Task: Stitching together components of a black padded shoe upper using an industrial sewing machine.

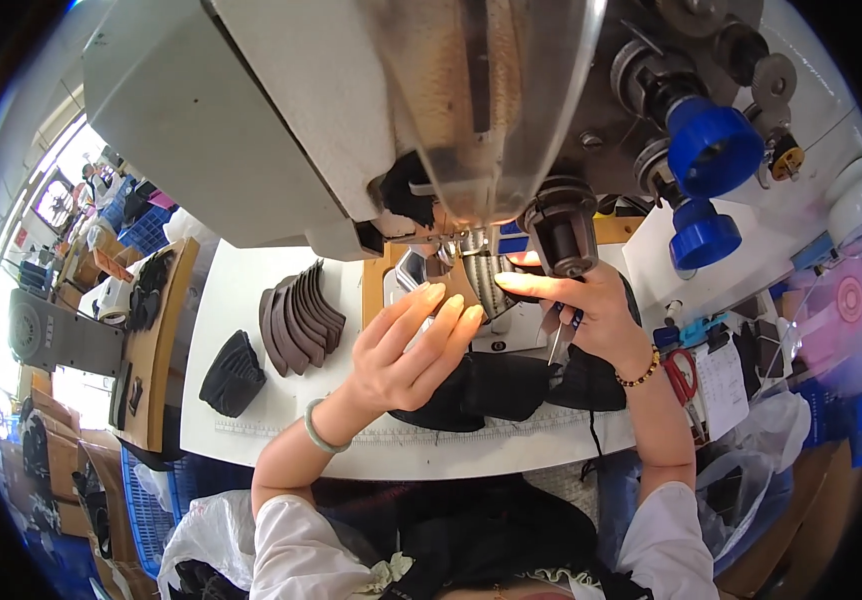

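Note:
Under the needle area of a sewing machine [281,150], a curved brown piece [479,272] lies against a ribbed grey-white part. My left hand [413,348] has its fingertips together at the near edge of that brown piece, the thumb hidden behind them. From the right, my right hand [591,310] reaches in with its index finger pressed at the work beside the needle. Tucked in the same hand is a pair of thread snips [557,340], blades pointing down. Black fabric [506,385] hangs from the work across the table's near side.
Left of the work, several curved brown pieces [296,318] lie fanned, beside a folded black piece [232,374]. Red-handled scissors [683,380] and a written sheet [723,385] lie at the right. Blue knobs [716,145] jut from the machine. A ruler strip [351,436] runs along the table's near edge.

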Motion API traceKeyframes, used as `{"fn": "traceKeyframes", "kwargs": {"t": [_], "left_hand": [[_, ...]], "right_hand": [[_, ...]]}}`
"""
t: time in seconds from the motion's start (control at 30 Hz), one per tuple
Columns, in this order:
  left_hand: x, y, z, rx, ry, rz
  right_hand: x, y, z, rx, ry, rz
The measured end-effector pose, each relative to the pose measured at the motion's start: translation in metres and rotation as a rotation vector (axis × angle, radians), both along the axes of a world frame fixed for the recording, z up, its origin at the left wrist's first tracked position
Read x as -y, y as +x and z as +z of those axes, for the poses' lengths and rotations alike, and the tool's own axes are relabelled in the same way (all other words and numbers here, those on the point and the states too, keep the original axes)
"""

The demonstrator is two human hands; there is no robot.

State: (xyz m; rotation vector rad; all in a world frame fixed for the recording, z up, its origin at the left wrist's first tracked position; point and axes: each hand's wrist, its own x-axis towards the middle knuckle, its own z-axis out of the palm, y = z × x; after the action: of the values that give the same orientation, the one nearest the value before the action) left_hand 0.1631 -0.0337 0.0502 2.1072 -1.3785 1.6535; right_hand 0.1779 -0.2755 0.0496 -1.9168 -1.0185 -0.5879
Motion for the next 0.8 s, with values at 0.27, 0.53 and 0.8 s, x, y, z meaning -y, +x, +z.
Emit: {"fn": "traceKeyframes", "kwargs": {"t": [0.27,0.53,0.8], "left_hand": [[0.001,-0.006,0.001,-0.013,-0.017,0.026],[0.002,-0.009,0.013,-0.035,0.017,-0.019],[-0.004,-0.005,0.013,-0.075,0.001,-0.06]], "right_hand": [[-0.002,-0.002,0.006,0.107,-0.068,-0.043],[0.003,-0.001,0.003,0.098,-0.049,-0.039],[-0.001,-0.008,0.007,0.05,-0.007,0.0]]}}
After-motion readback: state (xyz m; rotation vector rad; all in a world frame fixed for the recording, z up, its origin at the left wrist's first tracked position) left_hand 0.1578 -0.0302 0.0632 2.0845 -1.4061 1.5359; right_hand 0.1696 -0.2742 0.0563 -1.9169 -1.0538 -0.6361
